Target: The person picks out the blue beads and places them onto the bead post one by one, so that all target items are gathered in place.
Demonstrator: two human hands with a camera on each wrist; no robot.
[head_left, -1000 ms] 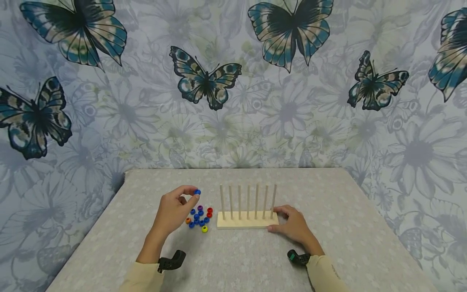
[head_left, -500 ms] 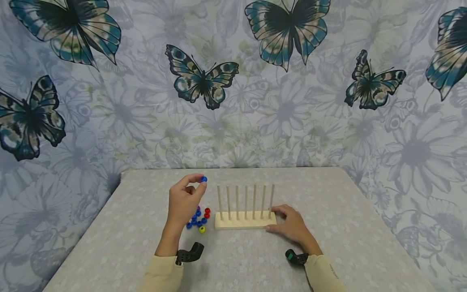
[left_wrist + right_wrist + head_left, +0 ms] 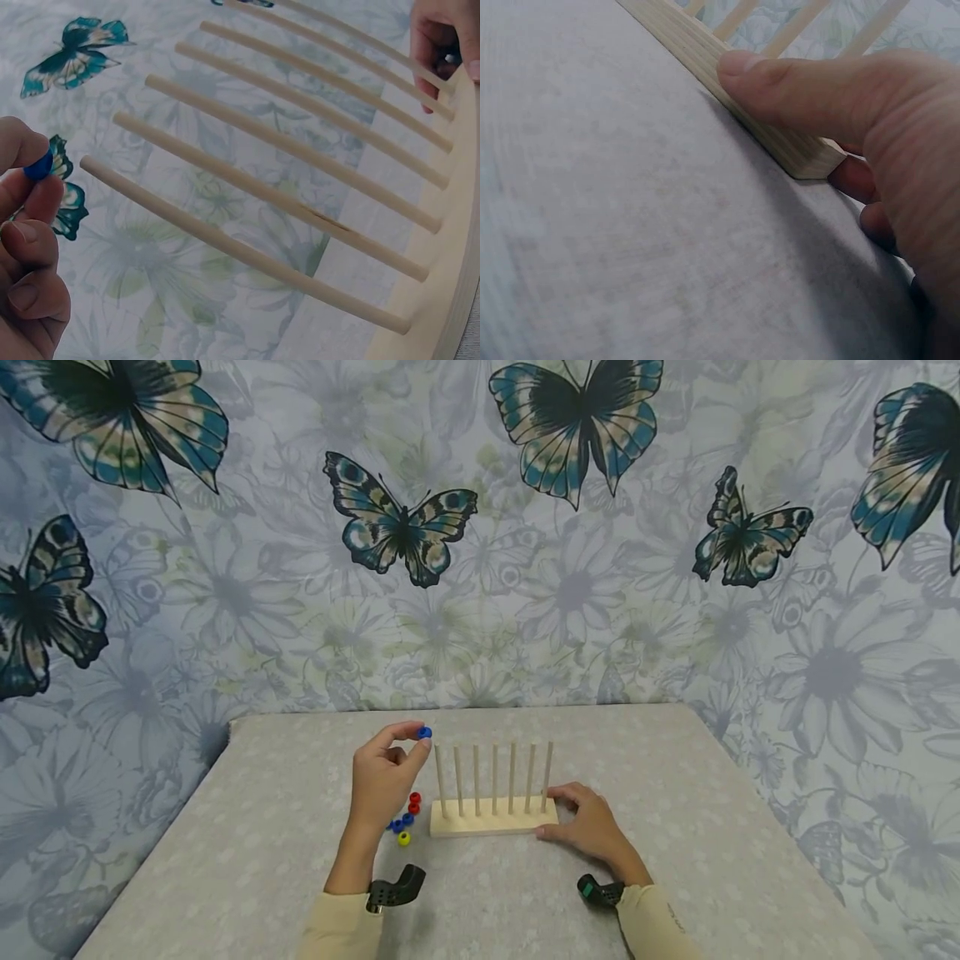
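Between thumb and forefinger my left hand [image 3: 384, 781] pinches a blue bead [image 3: 425, 732], held up beside the top of the leftmost peg [image 3: 440, 781]. In the left wrist view the blue bead [image 3: 38, 165] is partly covered by the fingertips and stands apart from the peg tips. The wooden peg stand [image 3: 495, 827] has a flat base with a row of several bare upright pegs. My right hand [image 3: 588, 825] grips the base's right end, thumb along the front edge, as the right wrist view shows on the stand's base [image 3: 810, 154].
Loose beads lie left of the stand: two red beads [image 3: 415, 803], several blue beads [image 3: 398, 826] and a yellow bead [image 3: 404, 838]. My left hand and forearm hide part of that group. A pale patterned cloth covers the table [image 3: 495, 902]; a butterfly-print wall [image 3: 465, 635] stands behind it.
My left hand has carried the blue bead up and right from above the loose beads to the leftmost peg's top. My right hand keeps its grip. The head view has turned slightly right.
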